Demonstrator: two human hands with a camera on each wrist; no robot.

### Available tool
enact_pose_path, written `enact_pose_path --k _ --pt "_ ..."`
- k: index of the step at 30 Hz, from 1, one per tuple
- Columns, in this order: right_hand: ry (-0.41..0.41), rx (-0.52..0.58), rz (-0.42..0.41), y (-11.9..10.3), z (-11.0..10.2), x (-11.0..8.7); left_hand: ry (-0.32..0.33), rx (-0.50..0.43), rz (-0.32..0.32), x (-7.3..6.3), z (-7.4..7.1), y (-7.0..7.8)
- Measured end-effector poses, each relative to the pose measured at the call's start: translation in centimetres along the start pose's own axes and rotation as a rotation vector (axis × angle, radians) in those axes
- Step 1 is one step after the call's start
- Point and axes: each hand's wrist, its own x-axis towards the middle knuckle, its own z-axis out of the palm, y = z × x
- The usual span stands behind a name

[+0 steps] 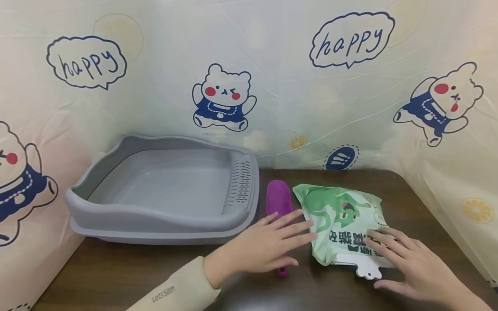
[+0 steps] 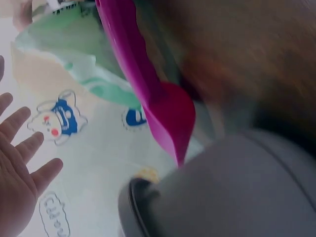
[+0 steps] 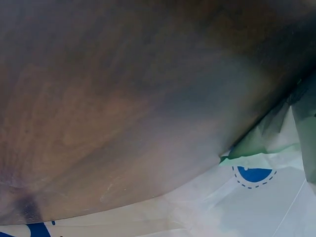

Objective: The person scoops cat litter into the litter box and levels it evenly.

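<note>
A green and white cat litter bag (image 1: 330, 216) lies on the table, its near end closed by a white bag clip (image 1: 365, 265). My right hand (image 1: 418, 270) has its fingers extended and overlaps the bag's right side beside the clip. Over the handle of a purple litter scoop (image 1: 278, 196), my left hand (image 1: 268, 244) spreads its fingers toward the bag; they hold nothing. In the left wrist view that hand (image 2: 17, 168) shows with straight fingers, apart from the scoop (image 2: 143, 74). The right wrist view holds only a corner of the bag (image 3: 271, 133), without the hand.
A grey litter box (image 1: 155, 224) with a slotted strip along its right side stands on the left of the dark wooden table (image 1: 342, 177). Behind the table hangs a pale sheet (image 1: 280, 86) printed with bears and the word happy.
</note>
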Motion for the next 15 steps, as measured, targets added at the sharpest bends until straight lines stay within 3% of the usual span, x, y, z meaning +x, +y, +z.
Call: enact_pose_path --k 7,15 --pt "0.068 0.011 -0.037 -0.5 0.3 -0.2 -0.059 0.011 0.064 1.5 1.1 1.4" --pt "0.07 0.018 -0.057 -0.8 0.8 -0.2 -0.112 -0.048 0.112 3.1 1.6 2.4"
